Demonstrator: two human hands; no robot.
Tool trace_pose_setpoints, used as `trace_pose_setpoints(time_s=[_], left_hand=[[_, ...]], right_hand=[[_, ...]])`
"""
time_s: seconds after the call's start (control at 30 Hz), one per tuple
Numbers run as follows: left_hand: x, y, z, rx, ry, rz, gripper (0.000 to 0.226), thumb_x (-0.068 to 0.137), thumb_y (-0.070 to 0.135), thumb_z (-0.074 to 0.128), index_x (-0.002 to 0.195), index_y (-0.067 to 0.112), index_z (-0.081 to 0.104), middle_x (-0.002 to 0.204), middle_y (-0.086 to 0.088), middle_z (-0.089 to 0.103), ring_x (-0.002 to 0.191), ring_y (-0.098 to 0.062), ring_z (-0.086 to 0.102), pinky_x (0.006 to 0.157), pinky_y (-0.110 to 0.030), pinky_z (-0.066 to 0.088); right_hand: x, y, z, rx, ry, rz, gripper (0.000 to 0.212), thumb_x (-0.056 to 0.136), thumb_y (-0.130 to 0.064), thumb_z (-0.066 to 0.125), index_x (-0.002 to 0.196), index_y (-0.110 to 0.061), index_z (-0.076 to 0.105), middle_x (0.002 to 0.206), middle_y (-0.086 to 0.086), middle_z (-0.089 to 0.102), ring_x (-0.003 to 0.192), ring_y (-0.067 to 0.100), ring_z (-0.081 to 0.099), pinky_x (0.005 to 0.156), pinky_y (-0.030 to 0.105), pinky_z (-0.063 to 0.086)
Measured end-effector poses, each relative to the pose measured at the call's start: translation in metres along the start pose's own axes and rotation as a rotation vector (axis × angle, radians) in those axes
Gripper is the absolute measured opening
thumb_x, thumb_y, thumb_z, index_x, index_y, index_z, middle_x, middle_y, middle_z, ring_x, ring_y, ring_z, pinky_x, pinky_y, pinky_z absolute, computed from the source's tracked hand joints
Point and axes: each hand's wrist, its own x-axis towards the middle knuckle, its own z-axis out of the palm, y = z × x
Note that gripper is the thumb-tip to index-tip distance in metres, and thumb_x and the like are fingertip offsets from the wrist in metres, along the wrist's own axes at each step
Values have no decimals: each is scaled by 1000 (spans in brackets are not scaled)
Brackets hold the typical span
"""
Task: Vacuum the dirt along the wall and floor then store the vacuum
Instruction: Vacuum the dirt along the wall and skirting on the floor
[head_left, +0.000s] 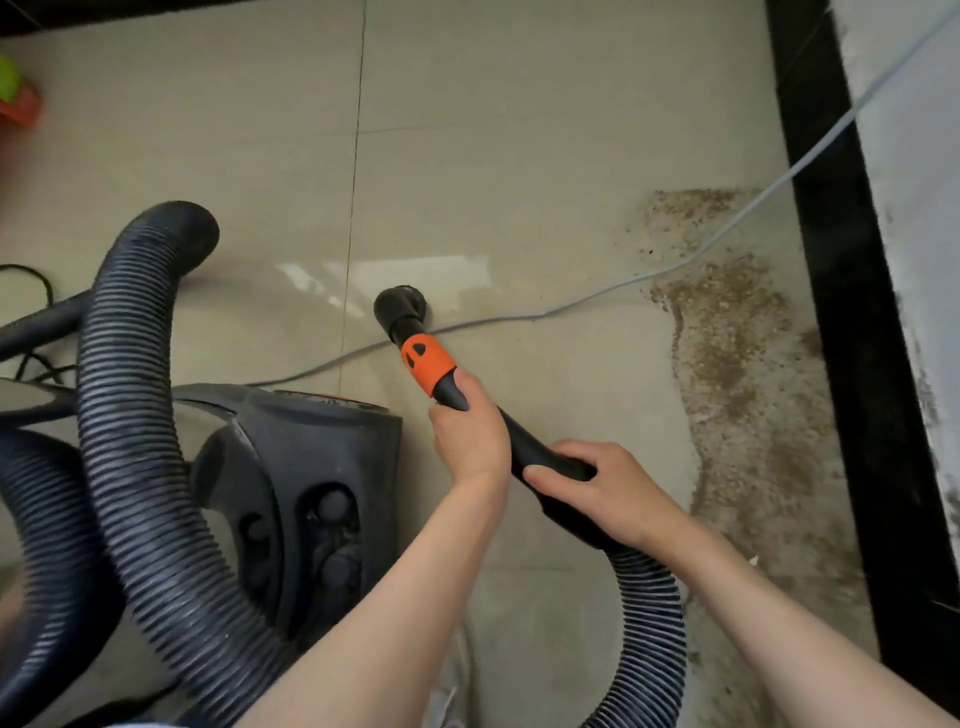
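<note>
a view from above of two bare hands holding a black vacuum nozzle wand (519, 441) over a beige tiled floor (519, 156). the left hand (470, 436) has its fingers curled round the wand just behind an orange collar (425, 364). the right hand (602, 491) grips farther back, fingers wrapped over the black handle where the ribbed hose (649, 623) begins. the round nozzle tip (400, 306) points down at the floor, near a grey cable (571, 306) that crosses the tiles diagonally and rises toward the upper right; whether the tip touches the floor cannot be told.

a band of brown dirt (737, 364) lies along the right side, beside a black skirting strip (841, 312) at the foot of a stained white wall (914, 182). the nozzle is well apart from the dirt, with open tile between and more open tile ahead.

on the left the dark vacuum body (301, 478) sits on the floor, with loops of hose (135, 415) arching over it and crowding that side. the hose and body are cut off by the left and bottom edges. a blurred green and orange object (15, 98) at the upper left edge is too cut off to identify.
</note>
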Motion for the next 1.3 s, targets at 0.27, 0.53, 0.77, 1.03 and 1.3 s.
trace_pose_setpoints(time_s=[0.27,0.53,0.77,1.03,1.3], left_hand=[[29,13,44,-43,-52,148,43,96,48,36,108,10,50,99,-6,54,100,-29,55,85,-33,44],[37,-15,7,-46,25,142,45,97,47,35,117,9,48,105,-8,53,104,-30,54,85,-34,40],[2,-31,40,71,-246,233,50,96,48,37,119,4,48,120,-16,57,111,-32,54,98,-39,42],[-9,-20,51,170,-384,296,55,97,48,34,125,2,45,125,-18,54,113,-32,53,94,-36,43],[-7,-52,16,154,-349,270,51,97,47,34,122,3,44,118,-16,56,108,-32,55,95,-39,45]], right_hand=[[48,19,-22,7,115,-122,32,69,-55,69,75,-24,70,69,6,69,61,11,60,63,31,47],[45,27,14,-18,0,-132,48,61,-66,63,78,-21,69,70,-2,68,65,10,60,67,32,48],[-4,62,-4,44,249,-128,24,77,-49,71,66,-28,66,59,-6,64,54,8,56,59,29,42],[-24,55,-11,38,358,-94,31,85,-40,69,71,-13,67,65,1,69,55,11,60,59,28,44],[-45,65,27,83,278,-77,29,83,-43,68,68,-18,65,63,-1,67,56,10,59,60,29,44]])
